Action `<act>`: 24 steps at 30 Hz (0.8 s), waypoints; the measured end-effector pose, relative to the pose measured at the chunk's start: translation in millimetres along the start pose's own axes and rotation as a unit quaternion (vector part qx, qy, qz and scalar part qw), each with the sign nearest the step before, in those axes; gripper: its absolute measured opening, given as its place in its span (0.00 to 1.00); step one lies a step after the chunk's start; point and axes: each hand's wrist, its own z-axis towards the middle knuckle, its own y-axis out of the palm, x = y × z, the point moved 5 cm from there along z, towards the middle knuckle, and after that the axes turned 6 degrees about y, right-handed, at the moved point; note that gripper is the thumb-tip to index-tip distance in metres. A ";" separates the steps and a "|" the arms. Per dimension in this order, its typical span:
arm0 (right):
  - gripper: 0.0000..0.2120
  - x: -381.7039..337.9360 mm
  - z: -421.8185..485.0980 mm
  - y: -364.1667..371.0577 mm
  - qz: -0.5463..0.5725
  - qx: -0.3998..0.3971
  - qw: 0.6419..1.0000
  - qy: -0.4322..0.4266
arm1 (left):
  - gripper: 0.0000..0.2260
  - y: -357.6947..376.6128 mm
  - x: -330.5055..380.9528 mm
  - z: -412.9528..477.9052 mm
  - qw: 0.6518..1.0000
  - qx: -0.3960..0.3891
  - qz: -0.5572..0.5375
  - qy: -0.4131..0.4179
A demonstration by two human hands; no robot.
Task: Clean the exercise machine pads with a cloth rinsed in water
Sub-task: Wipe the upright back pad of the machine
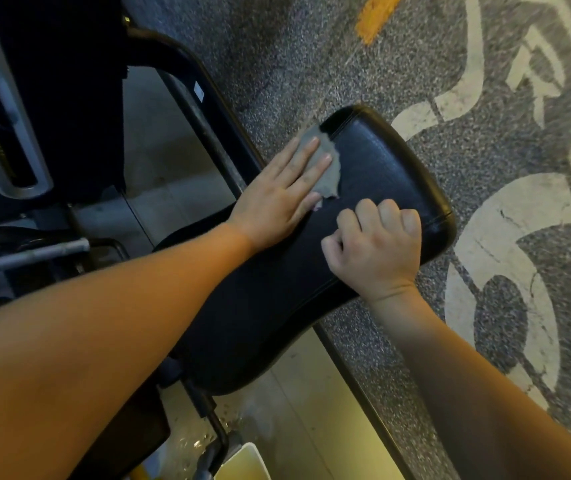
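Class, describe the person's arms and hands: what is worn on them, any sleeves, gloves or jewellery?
The left arm and right arm are bare throughout the view: no sleeves, no gloves. The left hand and right hand carry no visible rings; neither wrist shows a watch or band. Nails on the left fingers look short and unpainted.
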 end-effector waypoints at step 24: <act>0.07 -1.1 -1.2 3.5 -0.027 0.004 1.000 0.004 | 0.26 42.5 36.4 -132.4 0.923 -0.072 -0.135 -0.352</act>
